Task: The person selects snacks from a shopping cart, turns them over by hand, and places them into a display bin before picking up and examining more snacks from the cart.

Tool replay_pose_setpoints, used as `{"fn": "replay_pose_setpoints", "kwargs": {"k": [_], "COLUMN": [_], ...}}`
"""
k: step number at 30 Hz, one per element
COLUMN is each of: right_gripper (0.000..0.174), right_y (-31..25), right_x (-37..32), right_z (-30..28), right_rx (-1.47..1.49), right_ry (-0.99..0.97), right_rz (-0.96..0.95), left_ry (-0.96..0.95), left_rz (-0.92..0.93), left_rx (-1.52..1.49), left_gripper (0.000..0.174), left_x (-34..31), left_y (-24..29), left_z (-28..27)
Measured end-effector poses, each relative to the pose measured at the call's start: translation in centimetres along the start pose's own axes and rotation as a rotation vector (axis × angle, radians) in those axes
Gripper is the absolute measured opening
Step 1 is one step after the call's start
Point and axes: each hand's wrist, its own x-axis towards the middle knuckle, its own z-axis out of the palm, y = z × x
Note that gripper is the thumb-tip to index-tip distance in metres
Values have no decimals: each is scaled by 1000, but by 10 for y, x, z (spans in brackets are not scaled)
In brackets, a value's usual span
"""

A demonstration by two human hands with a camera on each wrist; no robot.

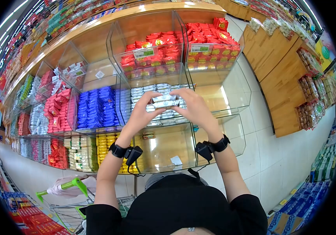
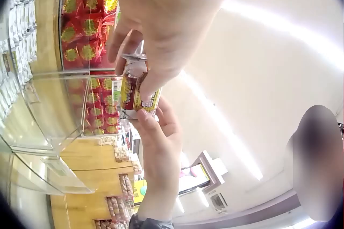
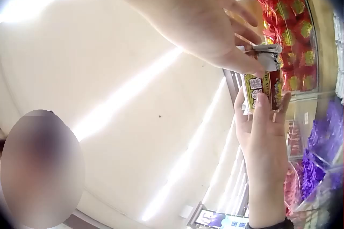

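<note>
Over a bin of silver packets, both hands hold silver-wrapped snack packets point(image 1: 165, 104), side by side, between them. My left hand point(image 1: 141, 112) pinches the left ends with thumb and fingers. At the right ends, my right hand point(image 1: 194, 109) does the same. Seen from the left wrist, the packet point(image 2: 131, 92) carries a red and yellow printed label, with the right hand's thumb and fingers on its far end. The right wrist view shows the label point(image 3: 255, 85) too, with the left hand's thumb point(image 3: 260, 111) lying against it. More silver packets point(image 1: 138, 92) lie below the hands.
Clear-walled bins hold blue packets point(image 1: 97, 107), pink packets point(image 1: 58, 105), yellow packets point(image 1: 106, 143) and, behind, red packets point(image 1: 156, 53). A glass divider point(image 1: 193, 145) stands near the right forearm. A shopping cart point(image 1: 64, 196) is at the lower left. A wooden display point(image 1: 277, 82) stands right.
</note>
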Motion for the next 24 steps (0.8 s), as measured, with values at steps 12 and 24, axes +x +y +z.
{"fn": "replay_pose_setpoints", "kwargs": {"k": [12,24], "right_gripper": [28,20], "right_y": [87,145], "right_x": [33,31], "right_z": [69,125], "right_rx": [-268,-484], "right_ry": [-215,-378], "right_rz": [293,491], "left_ry": [-222,-432], "left_rz": [-122,-201], "left_rx": [140,215], "left_gripper": [41,40], "left_x": [49,66], "left_y": [-112,-201], "left_z": [26,65]}}
